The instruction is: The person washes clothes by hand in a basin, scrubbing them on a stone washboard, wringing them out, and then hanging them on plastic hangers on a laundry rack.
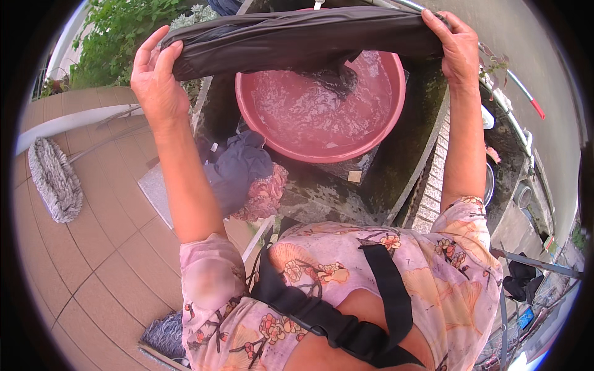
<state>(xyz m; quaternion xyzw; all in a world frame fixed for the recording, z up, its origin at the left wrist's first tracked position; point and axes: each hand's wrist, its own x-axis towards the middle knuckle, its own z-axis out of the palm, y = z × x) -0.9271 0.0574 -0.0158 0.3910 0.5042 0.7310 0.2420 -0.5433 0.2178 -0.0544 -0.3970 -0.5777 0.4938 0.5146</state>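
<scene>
A dark garment (297, 39) is stretched out sideways above a red plastic basin (246, 125) that holds water. My left hand (160, 74) grips the garment's left end between thumb and fingers, and my right hand (452, 48) pinches its right end. Part of the dark cloth hangs down into the water near the middle of the basin. The basin stands inside a concrete trough. Which garment the cloth is cannot be told.
Beside the basin at lower left lie a grey-blue cloth (239, 169) and a pink patterned cloth (267, 192). A fluffy grey mop head (55, 181) rests on the tiled floor. Leafy plants (120, 37) grow at upper left. A ribbed concrete washboard slab (431, 185) lies right of the trough.
</scene>
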